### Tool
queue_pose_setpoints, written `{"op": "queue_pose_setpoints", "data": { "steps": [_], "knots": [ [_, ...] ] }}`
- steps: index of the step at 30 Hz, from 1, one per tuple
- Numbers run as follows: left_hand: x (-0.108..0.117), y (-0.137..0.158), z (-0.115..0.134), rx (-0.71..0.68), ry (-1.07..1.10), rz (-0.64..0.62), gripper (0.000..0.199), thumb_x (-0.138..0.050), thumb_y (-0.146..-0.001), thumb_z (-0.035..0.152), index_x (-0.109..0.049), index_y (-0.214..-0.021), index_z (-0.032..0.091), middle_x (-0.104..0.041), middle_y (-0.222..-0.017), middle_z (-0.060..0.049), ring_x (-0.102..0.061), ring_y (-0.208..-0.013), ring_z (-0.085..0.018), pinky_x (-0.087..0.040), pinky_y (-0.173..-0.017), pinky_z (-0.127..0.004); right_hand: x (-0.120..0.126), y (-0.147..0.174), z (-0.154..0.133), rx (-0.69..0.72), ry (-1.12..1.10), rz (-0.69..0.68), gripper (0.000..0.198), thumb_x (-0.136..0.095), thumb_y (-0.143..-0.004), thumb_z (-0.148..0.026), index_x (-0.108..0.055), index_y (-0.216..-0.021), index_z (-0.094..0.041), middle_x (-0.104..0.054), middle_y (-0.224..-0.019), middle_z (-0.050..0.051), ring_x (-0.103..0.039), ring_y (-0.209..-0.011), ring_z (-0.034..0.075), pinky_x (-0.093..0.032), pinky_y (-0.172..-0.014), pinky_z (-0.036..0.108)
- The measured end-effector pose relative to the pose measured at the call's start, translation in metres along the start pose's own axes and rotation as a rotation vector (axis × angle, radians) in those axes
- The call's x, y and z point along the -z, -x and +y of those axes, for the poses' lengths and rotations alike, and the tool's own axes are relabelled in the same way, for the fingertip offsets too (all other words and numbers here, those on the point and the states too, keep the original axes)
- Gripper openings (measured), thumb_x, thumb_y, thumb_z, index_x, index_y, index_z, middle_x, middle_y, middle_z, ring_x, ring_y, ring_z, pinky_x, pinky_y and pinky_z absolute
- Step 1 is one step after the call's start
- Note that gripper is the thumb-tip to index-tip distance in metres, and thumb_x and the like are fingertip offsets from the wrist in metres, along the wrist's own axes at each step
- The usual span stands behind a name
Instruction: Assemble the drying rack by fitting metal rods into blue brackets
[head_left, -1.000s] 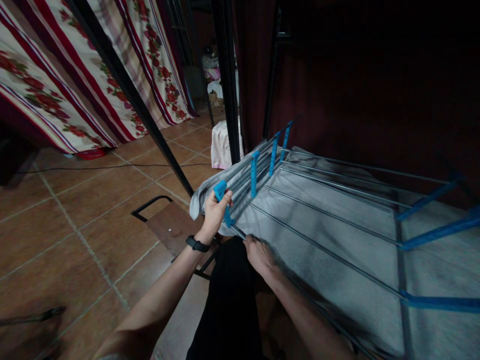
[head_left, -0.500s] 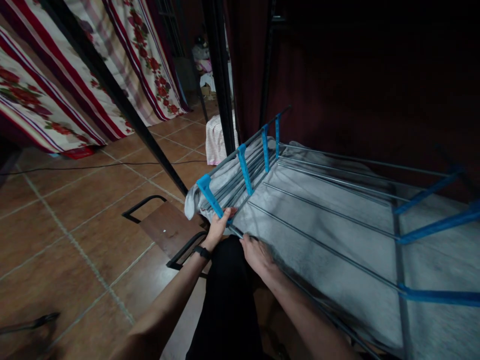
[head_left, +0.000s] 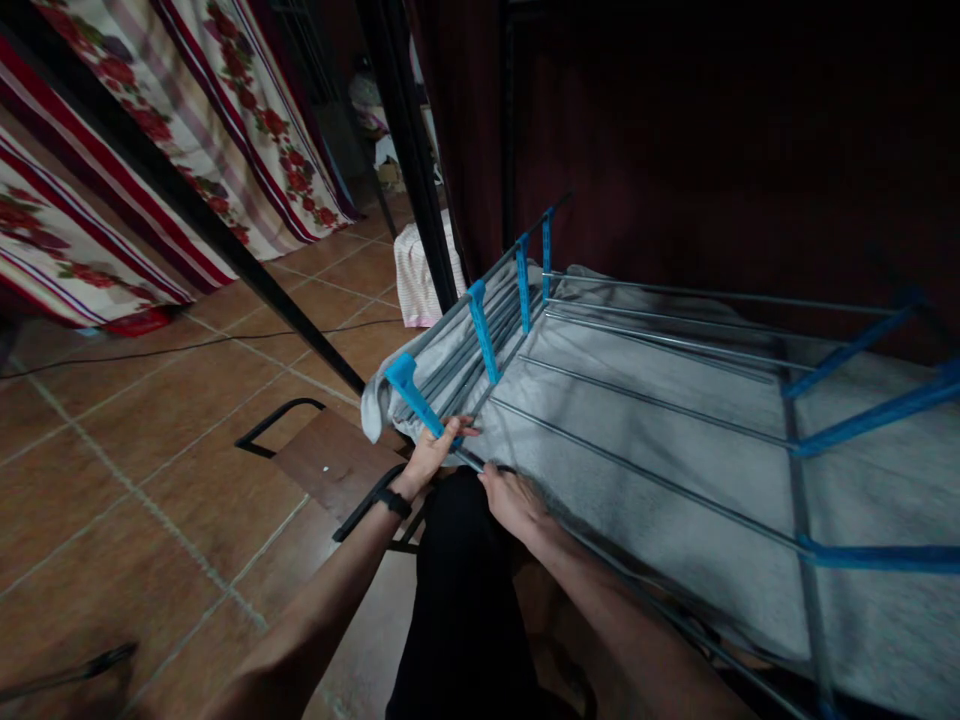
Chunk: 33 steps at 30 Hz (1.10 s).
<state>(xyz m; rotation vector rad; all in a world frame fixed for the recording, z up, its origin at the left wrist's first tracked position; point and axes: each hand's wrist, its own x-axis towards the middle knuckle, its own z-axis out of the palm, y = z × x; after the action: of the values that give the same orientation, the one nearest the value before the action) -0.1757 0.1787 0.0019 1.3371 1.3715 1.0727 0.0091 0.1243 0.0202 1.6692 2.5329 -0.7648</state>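
A rack of grey metal tubes (head_left: 645, 470) with blue plastic brackets (head_left: 484, 335) lies on its side over a light grey blanket (head_left: 637, 550). At its near left corner, my left hand (head_left: 431, 452) is closed around the foot of the nearest blue bracket, thumb on top and fingertips showing past it. Just to the right, my right hand (head_left: 514, 500) is wrapped round the end of a tube along the near edge. Its fingertips are partly hidden. My knee, in black trousers (head_left: 465, 590), is just below both hands.
A low brown stool (head_left: 330, 465) with black metal loops stands on the tiled floor (head_left: 187, 480) at left. A slanted black pole (head_left: 292, 310) rises beside the blanket. Striped floral curtains (head_left: 247, 130) hang behind, and a cable (head_left: 225, 342) crosses the floor.
The view has shifted slightly, so the surroundings sit a little further left. Both hands keep the same hold on the rack, which has barely moved.
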Motion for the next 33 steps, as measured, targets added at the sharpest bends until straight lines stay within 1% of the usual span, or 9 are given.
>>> {"op": "queue_pose_setpoints", "data": {
  "steps": [4, 9, 17, 20, 22, 25, 27, 30, 33],
  "knots": [
    [-0.001, 0.001, -0.001, -0.022, -0.053, -0.022, 0.063, -0.052, -0.087, 0.068, -0.073, -0.109, 0.013, -0.079, -0.095, -0.012, -0.068, -0.107, -0.03, -0.044, -0.105, -0.044, 0.001, -0.001, 0.003, 0.004, -0.045, -0.034, 0.037, -0.026, -0.107, -0.033, -0.058, -0.121, -0.021, -0.076, -0.098, 0.01, -0.074, -0.09, 0.023, -0.046, -0.07, 0.028],
    [0.001, 0.001, -0.005, 0.01, -0.011, -0.036, 0.06, -0.052, -0.089, 0.065, -0.072, -0.11, 0.013, -0.078, -0.088, -0.01, -0.069, -0.096, -0.026, -0.047, -0.097, -0.041, 0.001, -0.003, 0.008, 0.015, -0.101, -0.06, 0.038, -0.025, -0.107, -0.035, -0.059, -0.12, -0.023, -0.076, -0.1, 0.009, -0.073, -0.091, 0.022, -0.043, -0.068, 0.027],
    [-0.001, 0.0, -0.001, -0.041, 0.003, -0.025, 0.052, -0.053, -0.089, 0.062, -0.073, -0.075, 0.016, -0.076, -0.093, -0.012, -0.068, -0.096, -0.026, -0.05, -0.095, -0.04, 0.0, -0.002, 0.005, -0.004, -0.09, -0.041, 0.04, -0.025, -0.108, -0.036, -0.06, -0.12, -0.021, -0.076, -0.098, 0.01, -0.073, -0.09, 0.022, -0.045, -0.07, 0.028],
    [0.001, 0.0, 0.002, -0.039, 0.002, -0.024, 0.043, -0.061, -0.086, 0.058, -0.075, -0.087, 0.017, -0.076, -0.097, -0.011, -0.067, -0.102, -0.028, -0.048, -0.101, -0.043, 0.0, 0.001, 0.003, -0.004, -0.07, -0.005, 0.043, -0.025, -0.108, -0.038, -0.063, -0.117, -0.02, -0.075, -0.104, 0.009, -0.071, -0.096, 0.022, -0.047, -0.078, 0.029],
    [0.004, 0.0, 0.004, -0.023, 0.007, -0.026, 0.041, -0.069, -0.081, 0.054, -0.075, -0.098, 0.018, -0.076, -0.107, -0.011, -0.066, -0.11, -0.03, -0.045, -0.106, -0.045, 0.001, 0.003, 0.005, -0.008, -0.08, 0.022, 0.043, -0.025, -0.108, -0.041, -0.063, -0.116, -0.022, -0.072, -0.112, 0.008, -0.069, -0.101, 0.02, -0.048, -0.082, 0.029],
    [0.012, 0.001, 0.008, 0.015, 0.008, -0.055, 0.047, -0.079, -0.071, 0.047, -0.074, -0.109, 0.02, -0.07, -0.126, -0.011, -0.058, -0.126, -0.034, -0.039, -0.114, -0.048, 0.007, 0.005, 0.019, -0.043, -0.056, 0.105, 0.038, -0.029, -0.107, -0.035, -0.063, -0.119, -0.024, -0.067, -0.122, 0.006, -0.065, -0.105, 0.017, -0.047, -0.087, 0.028],
    [0.018, 0.003, 0.009, 0.045, 0.035, -0.079, 0.055, -0.082, -0.067, 0.04, -0.071, -0.117, 0.02, -0.066, -0.133, -0.012, -0.052, -0.134, -0.035, -0.035, -0.117, -0.05, 0.014, 0.004, 0.035, -0.078, 0.001, 0.204, 0.035, -0.031, -0.106, -0.027, -0.061, -0.123, -0.023, -0.064, -0.124, 0.008, -0.06, -0.11, 0.018, -0.045, -0.092, 0.028],
    [0.032, 0.005, 0.008, 0.073, 0.164, -0.112, 0.066, -0.08, -0.064, 0.028, -0.066, -0.128, 0.022, -0.063, -0.138, -0.011, -0.05, -0.136, -0.035, -0.033, -0.118, -0.052, 0.024, -0.004, 0.061, -0.128, 0.079, 0.336, 0.035, -0.033, -0.104, -0.021, -0.059, -0.128, -0.02, -0.061, -0.125, 0.011, -0.052, -0.118, 0.021, -0.04, -0.102, 0.033],
    [0.047, -0.002, 0.007, 0.08, 0.366, -0.081, 0.067, -0.075, -0.062, 0.024, -0.065, -0.128, 0.022, -0.065, -0.136, -0.01, -0.054, -0.133, -0.033, -0.038, -0.117, -0.051, 0.028, -0.018, 0.08, -0.167, 0.118, 0.363, 0.035, -0.035, -0.103, -0.019, -0.058, -0.129, -0.017, -0.059, -0.127, 0.013, -0.049, -0.12, 0.024, -0.037, -0.103, 0.037]
  ]
}}
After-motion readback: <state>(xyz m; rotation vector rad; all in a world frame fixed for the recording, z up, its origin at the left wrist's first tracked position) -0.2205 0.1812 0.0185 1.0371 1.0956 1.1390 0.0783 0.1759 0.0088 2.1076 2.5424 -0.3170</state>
